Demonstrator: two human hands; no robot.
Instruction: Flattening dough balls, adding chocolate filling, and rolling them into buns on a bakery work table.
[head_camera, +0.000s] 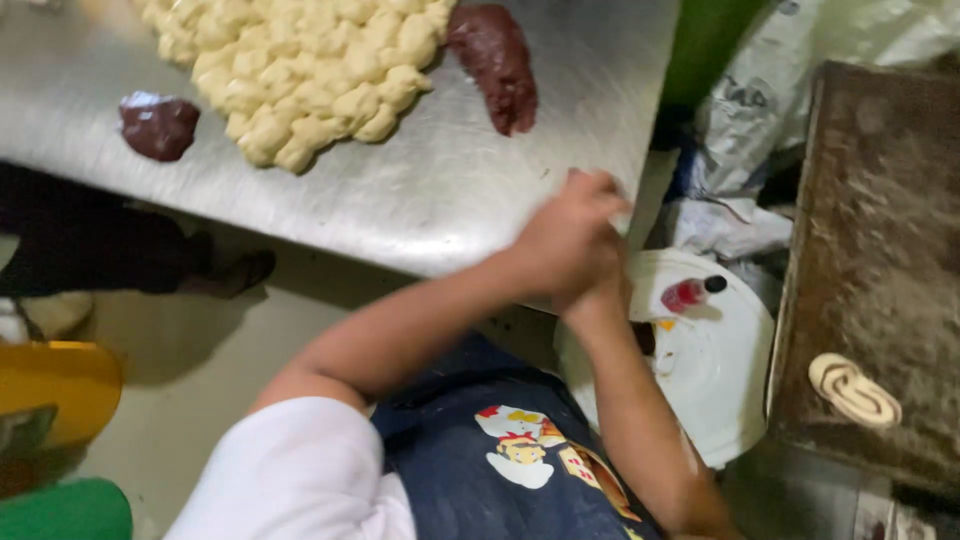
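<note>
My left hand (563, 232) and my right hand (597, 292) are pressed together at the near right corner of a steel table (430, 190). Both are blurred, and I cannot tell whether anything lies between the palms. On the table beyond them is a heap of pale dough pieces (300, 70). To its right lies a dark reddish-brown dough log (495, 65), and to its left a small dark brown lump (160, 125). To the right of my hands a dark baking tray (880, 230) carries one twisted, striped dough piece (853, 390).
A white round lid (720, 390) sits below my hands with a small red bottle (688, 293) lying on it. Plastic bags (750, 110) are piled between table and tray. Another person's sandalled foot (232, 272) shows under the table. A yellow object (50, 385) and a green one (65, 510) sit at lower left.
</note>
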